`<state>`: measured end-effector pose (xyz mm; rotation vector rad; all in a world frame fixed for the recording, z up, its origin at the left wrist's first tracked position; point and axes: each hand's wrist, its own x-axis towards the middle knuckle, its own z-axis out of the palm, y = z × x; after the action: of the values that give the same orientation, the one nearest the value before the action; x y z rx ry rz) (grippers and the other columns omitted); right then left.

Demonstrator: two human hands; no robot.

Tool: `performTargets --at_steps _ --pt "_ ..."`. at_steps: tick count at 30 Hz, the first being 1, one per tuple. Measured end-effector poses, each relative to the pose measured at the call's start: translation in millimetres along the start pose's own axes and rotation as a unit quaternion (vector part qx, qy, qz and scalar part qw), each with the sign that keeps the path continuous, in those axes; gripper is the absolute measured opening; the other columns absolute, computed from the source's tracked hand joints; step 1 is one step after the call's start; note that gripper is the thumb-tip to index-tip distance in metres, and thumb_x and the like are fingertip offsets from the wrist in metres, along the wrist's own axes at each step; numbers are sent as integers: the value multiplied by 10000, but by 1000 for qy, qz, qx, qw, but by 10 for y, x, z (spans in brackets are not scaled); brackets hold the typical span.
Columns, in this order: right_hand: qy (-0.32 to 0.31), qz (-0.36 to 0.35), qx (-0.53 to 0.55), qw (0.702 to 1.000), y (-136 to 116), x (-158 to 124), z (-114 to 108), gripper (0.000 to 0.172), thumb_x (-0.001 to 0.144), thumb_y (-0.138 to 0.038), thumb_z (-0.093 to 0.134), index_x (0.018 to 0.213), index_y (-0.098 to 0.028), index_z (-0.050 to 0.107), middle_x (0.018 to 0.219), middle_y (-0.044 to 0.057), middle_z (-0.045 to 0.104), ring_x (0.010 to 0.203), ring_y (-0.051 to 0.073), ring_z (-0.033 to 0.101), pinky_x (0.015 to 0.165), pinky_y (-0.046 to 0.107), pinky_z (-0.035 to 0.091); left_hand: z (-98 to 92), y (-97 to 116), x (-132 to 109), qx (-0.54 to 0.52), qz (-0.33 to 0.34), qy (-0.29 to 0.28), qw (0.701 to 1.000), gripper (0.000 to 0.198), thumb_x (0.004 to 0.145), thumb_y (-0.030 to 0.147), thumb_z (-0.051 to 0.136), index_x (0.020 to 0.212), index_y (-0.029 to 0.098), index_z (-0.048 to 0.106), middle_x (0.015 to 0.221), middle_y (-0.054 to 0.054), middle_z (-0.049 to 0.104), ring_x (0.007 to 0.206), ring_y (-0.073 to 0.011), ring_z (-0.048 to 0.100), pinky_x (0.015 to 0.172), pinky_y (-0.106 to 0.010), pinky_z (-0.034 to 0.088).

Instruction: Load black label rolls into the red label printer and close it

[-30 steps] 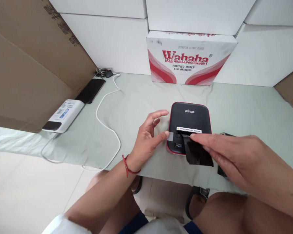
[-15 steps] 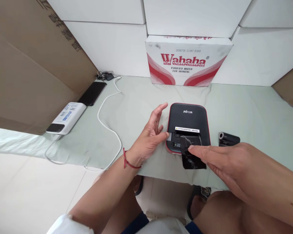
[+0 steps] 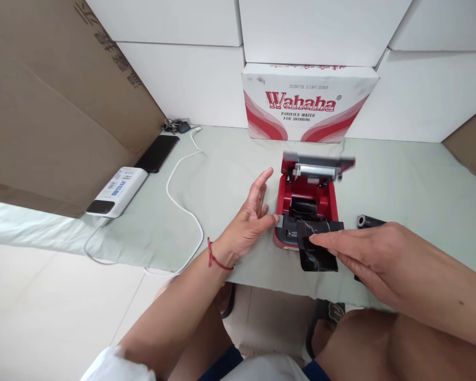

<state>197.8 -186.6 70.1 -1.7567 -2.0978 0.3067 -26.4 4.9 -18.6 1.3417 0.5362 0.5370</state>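
The small red and black label printer (image 3: 281, 233) stands on the cloth near its front edge, its lid (image 3: 321, 160) raised and blurred. Inside its red bay sits a dark roll (image 3: 303, 205). A glossy black strip (image 3: 317, 259) comes out over the printer's front and hangs down. My left hand (image 3: 248, 225) is beside the printer, thumb on the grey button at its left, the other fingers stretched upward. My right hand (image 3: 365, 248) comes from the right, its fingers closed on the strip; what lies beneath them is hidden. A black roll (image 3: 371, 221) lies behind my right hand, partly covered.
A Wahaha water carton (image 3: 309, 106) stands against white boxes (image 3: 182, 79) at the back. On the left are a white power bank (image 3: 121, 190), a black phone (image 3: 158, 153), keys (image 3: 176, 125) and a white cable (image 3: 182, 206). A brown carton (image 3: 63, 106) rises at far left.
The printer's lid has sprung up from closed, showing the red interior and roll. My left thumb stays at the button, and my right hand remains on the strip. The view has shifted slightly.
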Motion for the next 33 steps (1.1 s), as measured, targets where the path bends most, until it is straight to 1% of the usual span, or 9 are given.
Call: performTargets --at_steps 5,9,12,15,20,23,27,29,33 --pt "30 -7 43 999 76 399 30 412 1152 -196 521 1311 -302 885 1088 6 939 886 199 892 791 303 685 45 -35 -33 -4 11 29 1000 1033 902 452 946 1759 553 379 2035 61 168 1924 -344 -6 1537 -680 115" --pt "68 52 -44 995 215 751 175 365 1151 -268 548 1230 -262 904 1172 65 933 1018 268 872 888 396 673 111 -85 -45 -64 11 47 997 875 918 398 924 1677 459 492 1943 -30 418 1877 -321 267 1533 -597 200" --pt "37 81 -89 992 295 897 266 349 1123 -242 561 1196 -254 903 1210 99 915 1110 317 824 915 443 642 154 -81 -51 -92 8 69 993 704 912 350 910 1549 380 610 1828 -73 575 1814 -323 399 1508 -573 256" --pt "-12 76 -97 992 347 941 305 331 1111 -235 577 1202 -247 895 1230 112 897 1179 329 780 962 455 627 184 -45 -57 -102 5 84 991 592 883 308 902 1434 354 690 1757 -60 646 1768 -328 465 1480 -566 290" --pt "-49 46 -132 989 429 918 319 375 1157 -289 528 1182 -208 893 1224 144 886 1258 340 762 1105 486 608 241 9 -75 -121 -4 91 989 489 859 271 847 1334 312 735 1616 -65 734 1679 -342 555 1433 -562 339" --pt "-84 43 -158 983 453 922 312 381 1144 -271 529 1182 -200 902 1188 149 884 1235 342 774 1078 476 611 279 20 -89 -124 -8 92 988 471 852 259 831 1312 299 736 1562 -64 752 1633 -341 593 1415 -557 356" --pt "-112 65 -161 978 438 953 287 398 1109 -224 539 1268 -202 903 1202 154 877 1186 348 777 1028 482 612 320 28 -96 -119 -6 104 987 457 842 251 815 1291 297 739 1524 -56 757 1598 -330 614 1395 -547 378" --pt "-115 67 -149 980 425 962 276 388 1084 -192 551 1249 -205 903 1178 149 872 1186 353 769 1034 487 605 335 33 -92 -119 -3 112 987 449 836 248 812 1278 292 742 1503 -58 764 1577 -328 625 1380 -537 395" --pt "-77 69 -118 988 401 944 275 333 1045 -166 596 1199 -213 888 1190 133 856 1206 353 755 1052 476 593 353 37 -71 -119 -2 129 984 447 794 240 816 1234 282 753 1440 -56 780 1497 -317 653 1343 -512 425"
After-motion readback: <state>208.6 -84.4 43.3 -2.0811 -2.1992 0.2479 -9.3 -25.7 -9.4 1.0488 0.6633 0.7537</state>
